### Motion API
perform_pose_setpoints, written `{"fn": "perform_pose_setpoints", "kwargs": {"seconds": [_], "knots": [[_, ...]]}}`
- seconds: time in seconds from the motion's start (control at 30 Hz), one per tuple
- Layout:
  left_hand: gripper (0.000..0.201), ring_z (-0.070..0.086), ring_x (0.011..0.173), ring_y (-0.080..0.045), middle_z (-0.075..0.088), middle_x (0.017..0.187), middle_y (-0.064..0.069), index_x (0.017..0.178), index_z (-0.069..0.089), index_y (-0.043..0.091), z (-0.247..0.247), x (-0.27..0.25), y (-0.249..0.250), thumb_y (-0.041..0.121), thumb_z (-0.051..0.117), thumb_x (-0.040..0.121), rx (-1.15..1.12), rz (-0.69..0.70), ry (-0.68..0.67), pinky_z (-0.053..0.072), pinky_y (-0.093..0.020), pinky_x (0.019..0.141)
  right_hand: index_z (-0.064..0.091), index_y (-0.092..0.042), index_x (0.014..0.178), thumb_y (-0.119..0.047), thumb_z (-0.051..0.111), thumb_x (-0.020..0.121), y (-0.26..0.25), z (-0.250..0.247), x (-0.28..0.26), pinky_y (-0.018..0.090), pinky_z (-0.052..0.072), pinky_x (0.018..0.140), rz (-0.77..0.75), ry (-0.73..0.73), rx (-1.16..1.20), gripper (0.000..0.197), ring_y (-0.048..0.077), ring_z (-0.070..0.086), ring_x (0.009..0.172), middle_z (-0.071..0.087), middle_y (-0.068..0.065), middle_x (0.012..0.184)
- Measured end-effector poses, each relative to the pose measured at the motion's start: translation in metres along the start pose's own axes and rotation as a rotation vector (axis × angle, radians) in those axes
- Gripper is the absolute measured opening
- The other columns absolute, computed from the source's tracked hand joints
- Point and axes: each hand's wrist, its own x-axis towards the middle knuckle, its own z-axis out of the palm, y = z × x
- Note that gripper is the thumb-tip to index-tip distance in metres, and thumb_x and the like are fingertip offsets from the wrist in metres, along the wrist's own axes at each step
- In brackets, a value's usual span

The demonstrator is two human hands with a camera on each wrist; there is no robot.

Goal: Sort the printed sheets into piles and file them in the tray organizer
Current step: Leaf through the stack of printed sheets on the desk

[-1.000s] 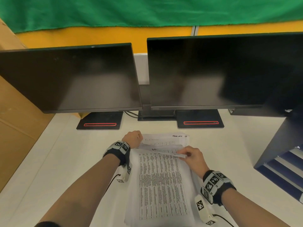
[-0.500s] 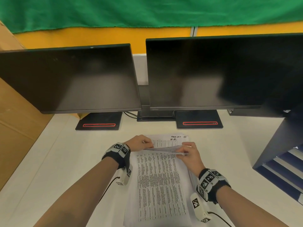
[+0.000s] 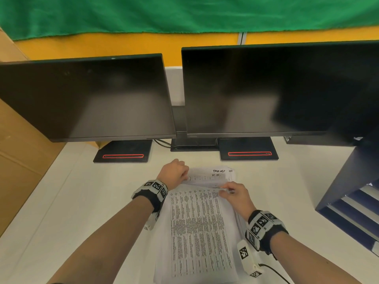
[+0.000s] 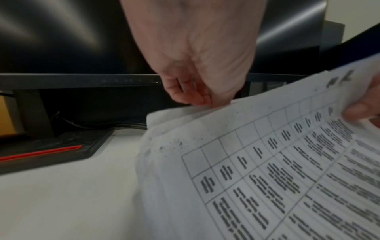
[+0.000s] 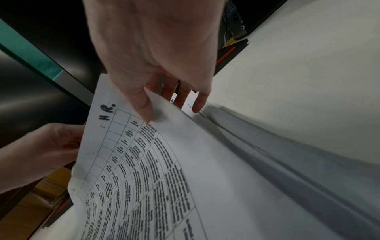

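Note:
A stack of printed sheets point(image 3: 201, 232) lies on the white desk point(image 3: 71, 212) in front of me. Its top sheet point(image 5: 144, 162) carries a table of text and a handwritten "HR." at the far end, which is lifted off the stack. My right hand point(image 3: 233, 196) pinches the sheet's far right corner, thumb on top in the right wrist view. My left hand point(image 3: 174, 173) grips the far left corner point(image 4: 185, 110) with curled fingers. Another sheet point(image 3: 213, 177) with handwriting shows beneath, at the far end. The dark blue tray organizer point(image 3: 348, 201) stands at the right.
Two dark monitors point(image 3: 86, 97) point(image 3: 266, 89) on black bases point(image 3: 123, 152) stand across the back of the desk, close behind my hands. A cardboard box point(image 3: 18, 160) borders the left side. Cables point(image 3: 162, 143) run between the monitor bases.
My left hand moved right, from beside the stack onto the far left corner of the top sheet. The right hand has kept its pinch and shifted slightly toward the far end.

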Motion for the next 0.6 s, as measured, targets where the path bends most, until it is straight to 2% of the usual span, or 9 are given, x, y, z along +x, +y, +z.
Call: {"fn": "perform_pose_setpoints", "kwargs": {"seconds": [0.1, 0.17, 0.3, 0.4, 0.47, 0.53, 0.6], "knots": [[0.022, 0.049, 0.092, -0.019, 0.060, 0.100, -0.003, 0.104, 0.061, 0.013, -0.004, -0.004, 0.001, 0.026, 0.045, 0.097, 0.085, 0.080, 0.054, 0.040, -0.030, 0.077, 0.072, -0.010, 0.088, -0.014, 0.071, 0.079, -0.002, -0.001, 0.002, 0.042, 0.049, 0.086, 0.000, 0.021, -0.021, 0.010, 0.033, 0.062, 0.089, 0.070, 0.018, 0.091], [0.017, 0.050, 0.090, -0.019, 0.060, 0.101, -0.003, 0.106, 0.059, 0.014, -0.012, -0.007, 0.005, 0.022, 0.049, 0.095, 0.124, 0.112, 0.097, 0.040, -0.029, 0.076, 0.070, -0.009, 0.088, -0.014, 0.068, 0.082, -0.004, -0.002, 0.002, 0.044, 0.051, 0.084, 0.015, 0.012, -0.011, 0.008, 0.034, 0.064, 0.089, 0.070, 0.017, 0.090], [0.020, 0.057, 0.077, -0.017, 0.058, 0.092, -0.002, 0.105, 0.048, 0.016, -0.055, -0.011, 0.014, 0.013, 0.058, 0.088, 0.074, 0.008, 0.199, 0.051, -0.030, 0.072, 0.069, -0.021, 0.090, -0.010, 0.063, 0.086, -0.008, -0.004, -0.001, 0.040, 0.055, 0.086, 0.065, -0.027, 0.050, 0.013, 0.023, 0.067, 0.091, 0.072, 0.002, 0.094], [0.020, 0.060, 0.071, -0.018, 0.058, 0.088, -0.002, 0.104, 0.050, 0.014, -0.108, -0.016, 0.009, 0.004, 0.056, 0.087, 0.044, -0.062, 0.406, 0.054, -0.032, 0.062, 0.069, -0.021, 0.096, -0.013, 0.060, 0.088, -0.001, -0.005, 0.001, 0.045, 0.053, 0.090, 0.127, -0.038, 0.054, 0.014, 0.023, 0.067, 0.095, 0.072, 0.003, 0.099], [0.016, 0.056, 0.073, -0.015, 0.057, 0.087, 0.000, 0.105, 0.052, 0.014, -0.146, -0.023, -0.001, 0.010, 0.056, 0.090, -0.080, -0.105, 0.554, 0.049, -0.029, 0.063, 0.069, -0.017, 0.096, -0.023, 0.061, 0.086, 0.008, -0.006, 0.005, 0.051, 0.052, 0.090, 0.145, -0.042, 0.055, 0.014, 0.029, 0.066, 0.095, 0.072, 0.008, 0.099], [0.011, 0.051, 0.076, -0.011, 0.057, 0.086, 0.000, 0.103, 0.055, 0.012, -0.179, -0.029, -0.018, 0.016, 0.049, 0.095, -0.212, -0.144, 0.663, 0.038, -0.025, 0.067, 0.066, -0.013, 0.096, -0.036, 0.060, 0.080, 0.015, -0.006, 0.007, 0.054, 0.051, 0.088, 0.174, -0.048, 0.060, 0.030, 0.034, 0.066, 0.095, 0.071, 0.013, 0.098], [0.015, 0.053, 0.078, -0.014, 0.061, 0.087, -0.002, 0.099, 0.056, 0.012, -0.200, -0.032, -0.041, 0.019, 0.043, 0.097, -0.319, -0.165, 0.692, 0.037, -0.027, 0.069, 0.065, -0.006, 0.099, -0.026, 0.058, 0.086, 0.007, -0.007, 0.005, 0.051, 0.052, 0.088, 0.193, -0.054, 0.127, 0.025, 0.035, 0.066, 0.096, 0.071, 0.016, 0.100]]}}
